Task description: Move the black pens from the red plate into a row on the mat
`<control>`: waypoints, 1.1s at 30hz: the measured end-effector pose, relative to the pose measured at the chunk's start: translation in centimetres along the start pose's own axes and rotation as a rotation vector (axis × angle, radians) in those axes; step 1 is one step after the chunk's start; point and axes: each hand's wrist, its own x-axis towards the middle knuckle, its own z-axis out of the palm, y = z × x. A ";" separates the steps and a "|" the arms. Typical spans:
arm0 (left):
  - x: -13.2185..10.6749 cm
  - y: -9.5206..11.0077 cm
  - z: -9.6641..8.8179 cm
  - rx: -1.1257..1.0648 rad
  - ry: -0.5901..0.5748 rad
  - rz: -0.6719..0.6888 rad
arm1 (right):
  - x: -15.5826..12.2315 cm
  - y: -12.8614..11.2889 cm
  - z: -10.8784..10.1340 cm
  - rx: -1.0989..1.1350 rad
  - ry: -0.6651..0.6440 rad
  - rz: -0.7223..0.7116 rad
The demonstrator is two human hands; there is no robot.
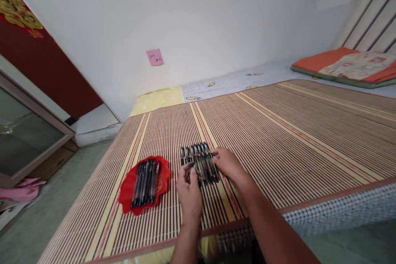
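bed [227,82] w/ striped mat [278,140], red scalloped plate [126,196], row of blk pens [200,157] beside it, orange bedding [334,58]

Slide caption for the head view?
Left hand and right hand at a row of black pens on a striped mat, red scalloped dish of more pens alongside.

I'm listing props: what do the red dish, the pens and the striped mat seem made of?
Red dish: probably smooth plastic, by its bright colour and thin scalloped rim.
Pens: likely glossy plastic, with seemingly clear barrels and black caps.
Striped mat: apparently matte bamboo or wood, from its narrow parallel slats.
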 end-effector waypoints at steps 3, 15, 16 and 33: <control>0.0 0.1 0.1 0.002 0.004 0.009 | 0.1 0.1 0.1 -0.023 0.011 0.003; -0.1 0.5 0.2 -0.009 -0.010 -0.015 | 0.0 -0.2 -0.1 -0.050 -0.025 -0.008; -0.1 0.5 0.2 -0.009 -0.009 -0.013 | 0.0 -0.2 -0.1 -0.045 -0.017 -0.013; 0.2 1.1 -0.1 -0.087 0.301 0.024 | 0.2 0.1 -0.5 0.018 0.014 -0.021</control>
